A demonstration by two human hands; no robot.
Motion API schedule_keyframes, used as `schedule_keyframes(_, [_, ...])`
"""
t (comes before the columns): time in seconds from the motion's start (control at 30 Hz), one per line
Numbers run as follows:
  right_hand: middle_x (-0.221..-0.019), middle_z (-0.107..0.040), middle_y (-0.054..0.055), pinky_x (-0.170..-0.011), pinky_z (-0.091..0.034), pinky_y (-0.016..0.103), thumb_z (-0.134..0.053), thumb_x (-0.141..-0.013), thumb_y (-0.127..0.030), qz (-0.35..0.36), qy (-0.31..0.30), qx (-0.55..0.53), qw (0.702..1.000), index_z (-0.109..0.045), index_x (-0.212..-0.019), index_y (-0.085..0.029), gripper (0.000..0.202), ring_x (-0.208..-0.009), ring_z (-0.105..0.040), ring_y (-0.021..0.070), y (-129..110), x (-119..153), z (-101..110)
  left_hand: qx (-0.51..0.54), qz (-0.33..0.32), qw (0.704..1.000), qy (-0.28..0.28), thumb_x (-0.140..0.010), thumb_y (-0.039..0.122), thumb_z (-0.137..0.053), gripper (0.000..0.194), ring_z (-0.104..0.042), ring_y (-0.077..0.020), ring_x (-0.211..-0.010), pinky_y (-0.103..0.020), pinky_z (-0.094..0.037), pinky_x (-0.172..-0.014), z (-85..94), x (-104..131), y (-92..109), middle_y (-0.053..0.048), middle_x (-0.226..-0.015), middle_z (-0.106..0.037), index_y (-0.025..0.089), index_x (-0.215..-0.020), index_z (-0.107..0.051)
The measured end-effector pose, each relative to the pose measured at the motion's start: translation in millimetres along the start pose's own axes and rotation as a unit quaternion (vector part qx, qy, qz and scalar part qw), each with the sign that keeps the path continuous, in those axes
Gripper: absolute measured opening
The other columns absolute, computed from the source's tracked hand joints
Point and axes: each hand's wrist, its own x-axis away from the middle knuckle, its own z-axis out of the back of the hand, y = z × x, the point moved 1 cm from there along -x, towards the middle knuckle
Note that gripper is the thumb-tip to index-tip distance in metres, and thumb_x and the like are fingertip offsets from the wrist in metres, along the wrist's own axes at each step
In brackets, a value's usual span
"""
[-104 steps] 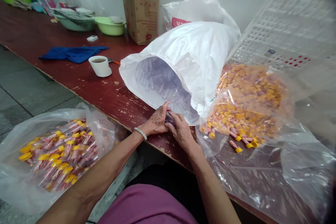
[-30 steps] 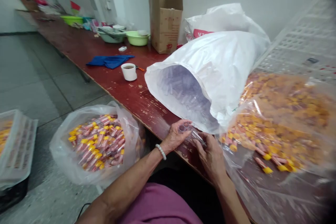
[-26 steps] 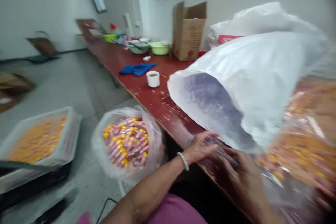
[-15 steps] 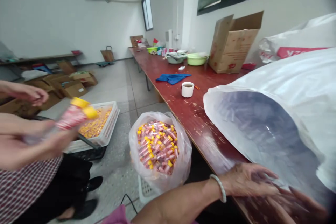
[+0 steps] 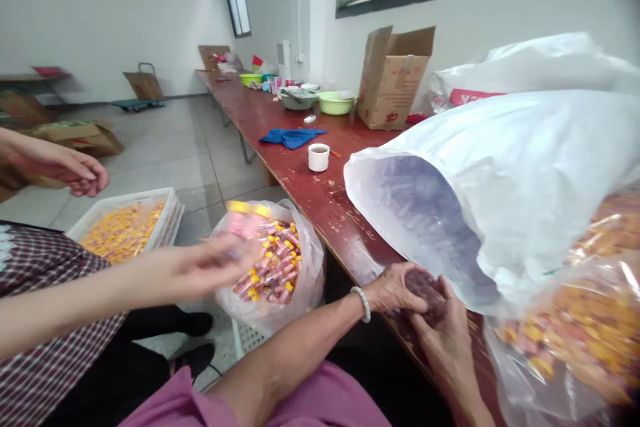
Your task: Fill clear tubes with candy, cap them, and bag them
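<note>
My left hand [image 5: 395,290], with a pale bead bracelet at the wrist, curls around a bunch of clear plastic tubes [image 5: 423,285] at the table's near edge. From the other side my right hand [image 5: 450,330] closes on the same bunch, its fingers touching those of the left. Single tubes are hard to make out there. Just beyond both hands lies a white sack [image 5: 520,147], its mouth facing me and showing many clear tubes [image 5: 415,200] inside.
A co-worker's hand [image 5: 215,267] holds blurred yellow-capped tubes [image 5: 247,217] over a plastic bag [image 5: 313,267] of similar tubes. A cup [image 5: 319,157], blue cloth [image 5: 293,138] and carton [image 5: 395,80] stand along the red table [image 5: 345,213]. Another filled bag [image 5: 575,327] is at right.
My view has turned right, and my hands have come together around the tubes. The co-worker's hand has carried the yellow-capped tubes rightward, over the plastic bag.
</note>
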Motion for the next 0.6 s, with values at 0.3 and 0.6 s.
schedule_keyframes(0.3, [-0.127,-0.049,0.016,-0.1,-0.038,0.051,-0.055,-0.08,-0.035,0.045,-0.019,-0.031,0.998,-0.039,-0.135,-0.017,0.06,-0.118,-0.047,0.0297,-14,5,10,-0.126,-0.021,0.987,0.101,-0.048,0.01,-0.076,0.038,-0.062,-0.0137,-0.07,-0.024,-0.052,-0.067,10.0,-2,13,-0.003,-0.077,-0.069,0.012,-0.085,-0.067])
schedule_keyframes(0.6, [-0.107,-0.059,0.008,-0.078,-0.051,0.03,-0.047,-0.086,-0.016,-0.004,0.174,0.063,0.983,-0.057,-0.11,-0.022,0.027,-0.096,-0.058,0.0167,-4,45,110,-0.076,0.025,0.995,0.063,-0.058,0.029,-0.074,0.047,-0.059,-0.0131,-0.055,-0.023,-0.048,-0.045,3.4,-20,-21,-0.002,-0.079,-0.065,0.014,-0.099,-0.059])
